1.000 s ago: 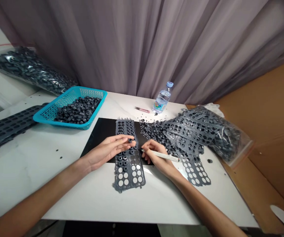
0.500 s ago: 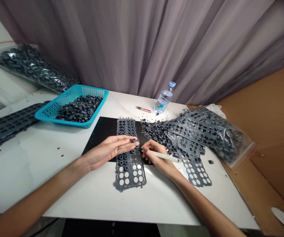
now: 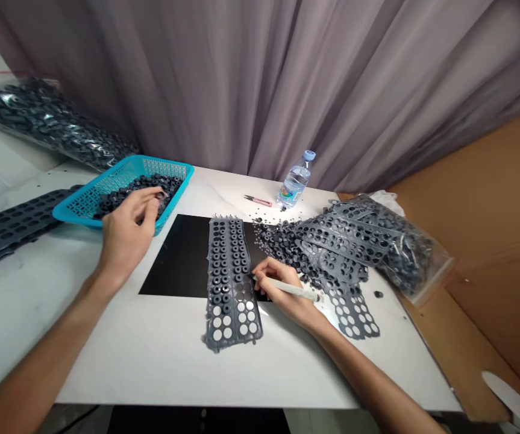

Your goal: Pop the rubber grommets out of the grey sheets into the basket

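My left hand [image 3: 131, 226] is over the near right side of the blue plastic basket [image 3: 72, 214]. Its thumb and fingers pinch a small dark grey rubber bushing [image 3: 161, 195], partly hidden by the fingertips. Many more such bushings [image 3: 112, 202] lie in the basket. My right hand [image 3: 282, 286] is closed around a white pen-like tool [image 3: 293, 290]. Its tip is by the right edge of a grey rubber sheet [image 3: 229, 277]. Rows of ringed bushings stand in that sheet, and its nearest holes show the white table through them.
Under the sheet lies a black mat [image 3: 176, 259]. To the right are loose rubber bits [image 3: 287, 247], punched sheets [image 3: 345, 235] and a plastic bag [image 3: 411, 253]. Pink-handled snips [image 3: 258, 201] and a water bottle [image 3: 294, 184] stand behind. More sheets [image 3: 15, 226] lie left.
My left hand has moved left from above the rubber sheet to the basket, carrying a bushing. My right hand stays by the sheet with the pen-like tool. The view has shifted slightly.
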`<move>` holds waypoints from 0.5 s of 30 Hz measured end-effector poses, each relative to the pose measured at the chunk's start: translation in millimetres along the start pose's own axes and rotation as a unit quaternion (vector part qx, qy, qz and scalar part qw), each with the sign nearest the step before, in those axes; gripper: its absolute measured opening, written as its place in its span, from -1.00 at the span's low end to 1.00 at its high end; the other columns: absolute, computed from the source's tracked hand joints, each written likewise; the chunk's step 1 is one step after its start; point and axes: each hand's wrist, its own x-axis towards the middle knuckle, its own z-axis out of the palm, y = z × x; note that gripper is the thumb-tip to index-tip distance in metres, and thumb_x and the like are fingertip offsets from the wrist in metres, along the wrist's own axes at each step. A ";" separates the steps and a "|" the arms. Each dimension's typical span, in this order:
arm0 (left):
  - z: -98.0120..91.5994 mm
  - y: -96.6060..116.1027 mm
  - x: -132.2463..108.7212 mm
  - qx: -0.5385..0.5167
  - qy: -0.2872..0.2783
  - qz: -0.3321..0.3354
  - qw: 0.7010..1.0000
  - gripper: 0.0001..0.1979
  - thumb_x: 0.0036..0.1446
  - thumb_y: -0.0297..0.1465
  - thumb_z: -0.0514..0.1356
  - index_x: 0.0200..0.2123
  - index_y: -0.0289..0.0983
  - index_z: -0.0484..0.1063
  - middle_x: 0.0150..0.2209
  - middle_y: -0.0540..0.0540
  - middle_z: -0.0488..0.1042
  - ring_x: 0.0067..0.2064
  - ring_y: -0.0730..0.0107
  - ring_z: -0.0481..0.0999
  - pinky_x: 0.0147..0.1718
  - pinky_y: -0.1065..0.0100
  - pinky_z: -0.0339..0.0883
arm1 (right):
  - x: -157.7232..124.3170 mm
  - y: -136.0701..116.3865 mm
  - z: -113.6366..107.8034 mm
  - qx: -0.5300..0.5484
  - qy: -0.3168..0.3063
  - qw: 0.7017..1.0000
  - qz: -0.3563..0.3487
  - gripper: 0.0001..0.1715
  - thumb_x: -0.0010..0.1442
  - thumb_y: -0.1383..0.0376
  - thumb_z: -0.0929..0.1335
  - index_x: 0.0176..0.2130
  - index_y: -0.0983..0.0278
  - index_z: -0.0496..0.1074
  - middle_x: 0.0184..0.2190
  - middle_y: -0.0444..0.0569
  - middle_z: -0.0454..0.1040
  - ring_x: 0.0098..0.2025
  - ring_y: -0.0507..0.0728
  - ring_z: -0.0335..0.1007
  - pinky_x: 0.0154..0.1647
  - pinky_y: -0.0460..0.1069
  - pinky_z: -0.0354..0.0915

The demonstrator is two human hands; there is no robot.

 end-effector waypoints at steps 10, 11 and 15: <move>27.1 14.8 -29.7 0.051 -0.175 0.151 0.972 -0.78 0.38 -0.33 0.23 0.04 -0.15 0.59 0.05 -0.11 0.62 0.12 0.09 0.51 0.28 0.10 0.18 | -2.0 -3.8 5.2 0.056 -0.019 0.998 0.008 -0.89 0.32 0.27 0.37 -0.21 0.25 0.50 -0.40 -0.09 0.58 -0.36 0.10 0.50 -0.33 -0.05 0.33; 34.7 20.8 -39.1 0.032 -0.236 0.158 0.958 -0.81 0.38 -0.32 0.22 -0.01 -0.14 0.60 -0.01 -0.10 0.63 0.07 0.11 0.52 0.22 0.11 0.23 | -1.3 -4.0 5.3 0.061 -0.023 0.998 0.012 -0.90 0.31 0.27 0.37 -0.21 0.25 0.50 -0.39 -0.09 0.59 -0.36 0.09 0.50 -0.33 -0.05 0.33; 52.7 30.7 -64.4 -0.009 -0.399 0.195 0.896 -0.81 0.40 -0.39 0.17 -0.04 -0.16 0.57 -0.07 -0.10 0.60 0.07 0.14 0.48 0.10 0.17 0.32 | 0.3 -5.9 5.2 0.065 -0.040 0.997 0.008 -0.93 0.29 0.30 0.38 -0.23 0.25 0.50 -0.37 -0.08 0.61 -0.34 0.10 0.52 -0.31 -0.05 0.33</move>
